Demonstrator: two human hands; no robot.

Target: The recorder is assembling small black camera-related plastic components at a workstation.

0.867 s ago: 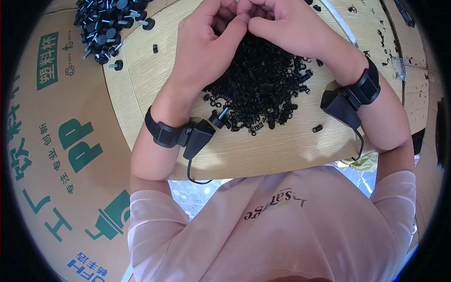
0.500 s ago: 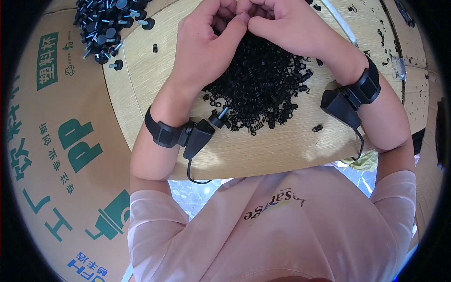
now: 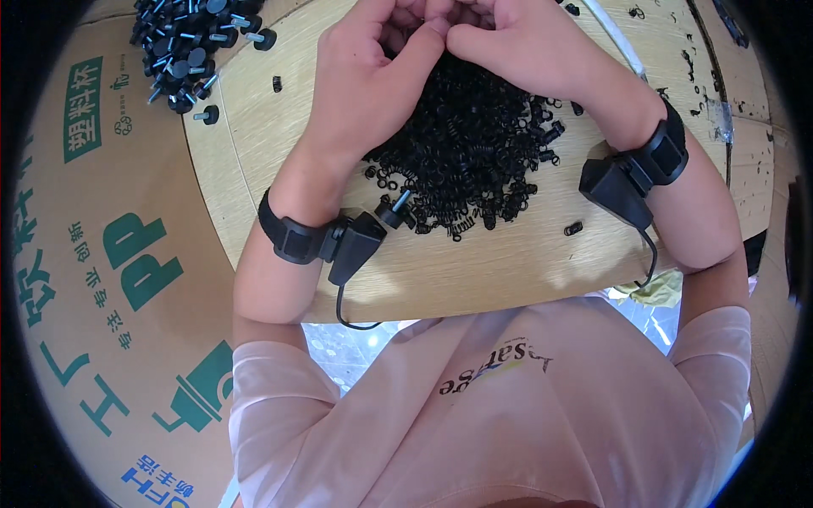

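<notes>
Both hands meet at the top edge, above a heap of small black coil springs (image 3: 474,152) on the wooden table. My left hand (image 3: 373,68) has its thumb and fingers closed in a pinch, its thumb tip close to the other thumb. My right hand (image 3: 500,42) is closed likewise, fingers curled beneath. Whatever lies between the fingertips is hidden or too small to make out. A screw with a round black head (image 3: 394,211) and a bare metal shank rests at the heap's near left side, beside the strap device on my left wrist.
A pile of black-headed screws (image 3: 186,55) lies at the far left of the table (image 3: 474,279). One loose spring (image 3: 573,229) sits right of the heap, another (image 3: 277,84) left of my left hand. A pale strip (image 3: 616,38) runs at the far right. A cardboard box (image 3: 127,279) stands on the left.
Both hands stay together over the heap with closed fingers. Only the left hand and forearm have shifted very slightly to the left.
</notes>
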